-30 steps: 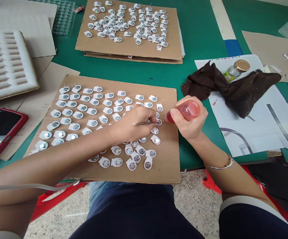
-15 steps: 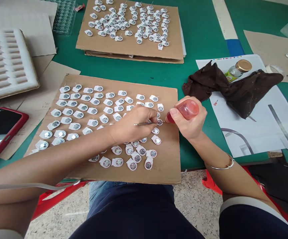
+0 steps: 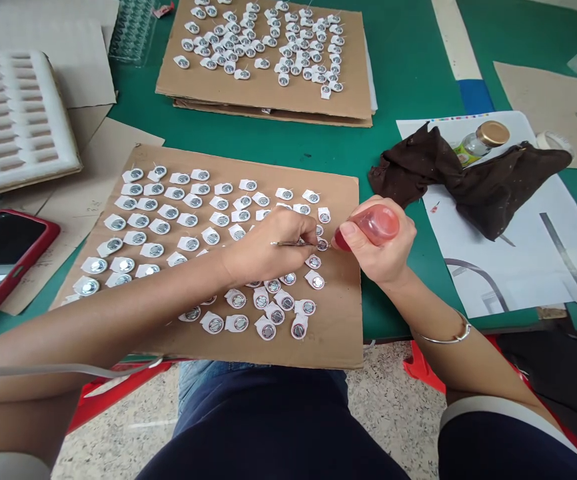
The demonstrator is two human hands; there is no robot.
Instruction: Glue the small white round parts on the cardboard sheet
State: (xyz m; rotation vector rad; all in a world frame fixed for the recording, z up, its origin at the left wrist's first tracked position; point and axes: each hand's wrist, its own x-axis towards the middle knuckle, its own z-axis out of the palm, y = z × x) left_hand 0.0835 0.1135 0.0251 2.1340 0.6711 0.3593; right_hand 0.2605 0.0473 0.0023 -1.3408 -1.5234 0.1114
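My left hand (image 3: 273, 245) is closed around a thin metal tool (image 3: 291, 244), whose exact kind I cannot make out. Its fingertips are beside a small white-tabbed round metal piece (image 3: 322, 245) near the cardboard's right edge. My right hand (image 3: 387, 243) grips a soft, translucent red squeeze bottle (image 3: 376, 225), tilted with its narrow end toward that same piece. Whether the tip touches it I cannot tell. Several similar pieces (image 3: 238, 323) lie in loose rows on the cardboard sheet (image 3: 333, 343); my left hand and forearm cover some.
Behind lies a stack of cardboard (image 3: 263, 100) bearing more such pieces. A white slotted tray (image 3: 13, 127) and a red-cased phone (image 3: 28, 247) are at left. To the right, a dark brown cloth (image 3: 498, 187) and a gold-lidded jar (image 3: 491, 135) rest on printed paper (image 3: 493, 280).
The view has shifted slightly, moving the background a little right in the picture. Both hands keep nearly the same pose beside the same piece, still holding the metal tool and the squeeze bottle.
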